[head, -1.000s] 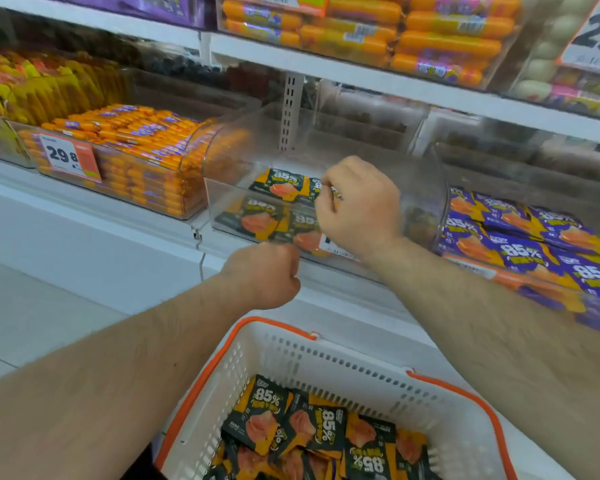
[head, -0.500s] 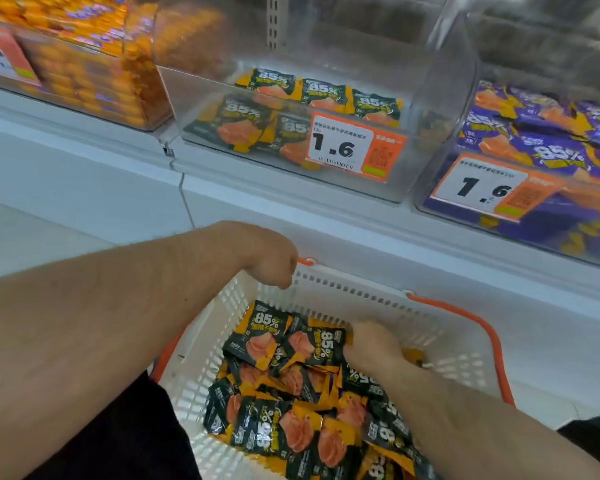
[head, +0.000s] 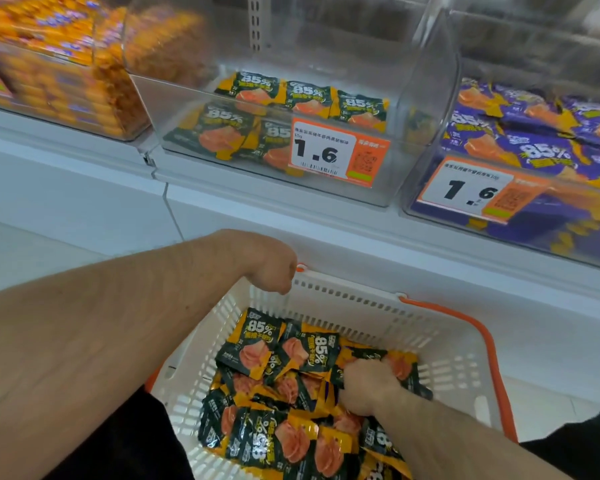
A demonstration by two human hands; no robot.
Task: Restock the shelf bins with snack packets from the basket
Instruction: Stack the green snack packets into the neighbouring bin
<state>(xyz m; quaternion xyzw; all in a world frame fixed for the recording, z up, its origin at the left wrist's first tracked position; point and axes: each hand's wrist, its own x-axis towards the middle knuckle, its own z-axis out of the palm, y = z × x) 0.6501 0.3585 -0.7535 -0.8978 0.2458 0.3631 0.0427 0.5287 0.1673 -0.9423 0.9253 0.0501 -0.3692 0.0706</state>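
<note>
A white basket (head: 454, 362) with an orange rim sits low in front of me, full of several black-and-orange snack packets (head: 267, 344). My left hand (head: 274, 268) is curled over the basket's far rim and grips it. Inside the basket, my right hand (head: 368, 386) is down among the packets with its fingers closed on some of them. Above, a clear shelf bin (head: 413, 98) holds several of the same packets (head: 302, 98) behind a 1.6 price tag (head: 336, 152).
A clear bin of purple packets (head: 534, 140) with its own 1.6 tag stands to the right. A bin of orange sticks (head: 66, 74) is to the left. The white shelf ledge (head: 257, 202) runs between the bins and the basket.
My right hand left the shelf bin, dropped into the basket and has closed on packets. The view tilted down toward the basket. My left hand stayed on the rim.
</note>
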